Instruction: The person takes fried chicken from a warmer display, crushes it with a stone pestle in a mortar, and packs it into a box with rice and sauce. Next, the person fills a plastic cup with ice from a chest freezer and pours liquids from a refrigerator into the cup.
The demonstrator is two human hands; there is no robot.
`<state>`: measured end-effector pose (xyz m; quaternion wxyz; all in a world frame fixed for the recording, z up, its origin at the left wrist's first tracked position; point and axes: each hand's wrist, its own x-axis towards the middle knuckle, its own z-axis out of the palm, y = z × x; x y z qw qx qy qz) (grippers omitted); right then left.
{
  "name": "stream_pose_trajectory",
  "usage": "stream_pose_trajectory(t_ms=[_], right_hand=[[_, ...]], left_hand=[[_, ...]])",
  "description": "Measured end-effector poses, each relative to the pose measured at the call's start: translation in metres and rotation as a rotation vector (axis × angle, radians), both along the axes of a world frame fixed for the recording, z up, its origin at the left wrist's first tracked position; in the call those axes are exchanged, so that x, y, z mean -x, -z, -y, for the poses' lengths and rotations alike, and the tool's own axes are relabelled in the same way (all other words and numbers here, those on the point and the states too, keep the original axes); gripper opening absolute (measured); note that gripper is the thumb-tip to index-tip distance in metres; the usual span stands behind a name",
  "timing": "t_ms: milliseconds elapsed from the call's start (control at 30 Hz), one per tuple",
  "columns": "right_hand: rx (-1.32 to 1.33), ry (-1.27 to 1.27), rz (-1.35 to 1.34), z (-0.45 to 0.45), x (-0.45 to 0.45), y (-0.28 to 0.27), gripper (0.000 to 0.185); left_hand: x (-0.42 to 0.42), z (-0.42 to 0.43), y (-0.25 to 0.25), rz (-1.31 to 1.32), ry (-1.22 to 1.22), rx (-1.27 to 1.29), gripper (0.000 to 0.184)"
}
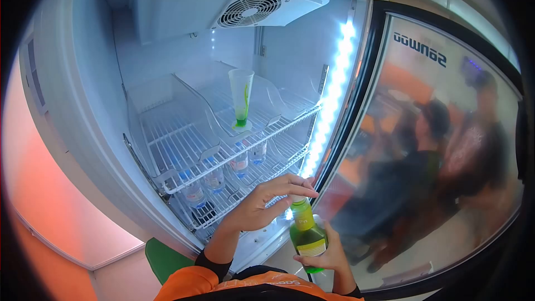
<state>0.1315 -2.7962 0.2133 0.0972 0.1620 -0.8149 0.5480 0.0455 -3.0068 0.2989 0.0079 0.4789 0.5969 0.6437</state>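
A green glass bottle with a yellow-green label stands nearly upright in front of the open fridge, leaning slightly. My right hand is wrapped round its lower body, thumb across the front label. At the bottle's top, my left hand has its fingers bent over the mouth and its thumb against the neck; a pale piece, perhaps the cap, shows under the fingers. On the upper wire shelf, a tall clear tumbler with a green base stands upright, apart from both hands.
Several clear water bottles stand on the lower shelf. Clear dividers split the upper wire shelf. The fridge door is open at the right, reflecting people. A fan and a bright light strip are inside.
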Motion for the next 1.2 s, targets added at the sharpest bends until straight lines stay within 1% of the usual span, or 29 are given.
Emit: stream_pose_trajectory(t_ms=[67,100,167,233,267,300,333,400,500,533,633,700,767,800,900,933,967,1033,1133,1167,1200], right_hand=[[0.016,-0.012,0.057,0.006,-0.003,-0.001,0.079],[0.026,-0.029,0.075,0.007,-0.002,0.004,0.079],[0.024,-0.059,0.082,0.010,0.000,0.012,0.080],[0.071,-0.113,0.104,0.015,0.000,0.014,0.082],[0.072,-0.132,0.123,0.015,0.002,0.017,0.083],[0.075,-0.150,0.142,0.015,0.002,0.019,0.084],[0.048,-0.133,0.054,0.018,0.001,0.014,0.080],[0.085,-0.115,0.070,0.019,-0.002,0.008,0.080],[0.123,-0.093,0.085,0.018,-0.001,0.009,0.080],[0.127,-0.087,0.085,0.017,-0.001,0.010,0.080],[0.119,-0.114,0.114,0.013,0.000,0.010,0.083],[0.105,-0.167,0.120,0.010,0.002,0.025,0.091],[0.177,-0.267,0.128,0.012,0.005,0.027,0.090],[0.200,-0.285,0.134,0.014,0.003,0.026,0.087],[0.178,-0.279,0.084,0.013,0.003,0.027,0.084],[0.204,-0.251,0.093,0.013,0.000,0.025,0.083],[0.196,-0.214,0.094,0.012,-0.001,0.024,0.083],[0.179,-0.147,0.099,0.010,-0.003,0.023,0.083],[0.301,-0.293,0.188,0.003,0.001,0.024,0.084],[0.340,-0.347,0.218,-0.001,0.004,0.027,0.085],[0.334,-0.482,0.270,-0.010,0.011,0.041,0.089]], left_hand=[[-0.001,0.000,0.003,0.035,0.060,-0.077,0.027],[0.003,0.000,0.004,-0.094,0.006,-0.048,0.027],[-0.006,-0.002,0.001,0.170,-0.034,0.060,0.025],[-0.001,-0.007,0.000,0.141,0.075,-0.011,0.026],[0.005,-0.006,0.000,0.077,0.093,-0.007,0.029],[0.007,-0.007,0.001,0.113,0.094,-0.049,0.033],[0.013,-0.005,0.004,0.070,0.089,-0.067,0.037],[0.027,0.001,0.011,0.019,0.046,-0.063,0.041],[0.029,0.012,0.012,0.111,0.019,0.051,0.039],[0.027,0.012,0.010,0.001,0.006,0.106,0.031],[0.009,0.009,-0.007,0.003,0.055,0.102,0.031],[0.002,0.001,-0.007,0.011,0.089,0.034,0.033],[0.004,-0.003,-0.009,-0.109,0.057,0.177,0.034],[0.001,-0.004,-0.014,-0.086,0.020,0.221,0.035],[0.010,-0.009,-0.010,-0.092,-0.042,0.067,0.033],[0.014,-0.004,-0.011,-0.081,-0.039,0.089,0.036],[0.017,-0.003,-0.008,-0.029,-0.093,0.081,0.037],[0.018,-0.003,-0.004,-0.011,-0.196,0.086,0.033],[0.015,-0.001,-0.004,0.120,-0.119,0.088,0.027],[0.019,-0.002,0.000,0.127,-0.042,0.040,0.029],[0.025,-0.003,0.001,0.146,-0.021,0.069,0.028]])
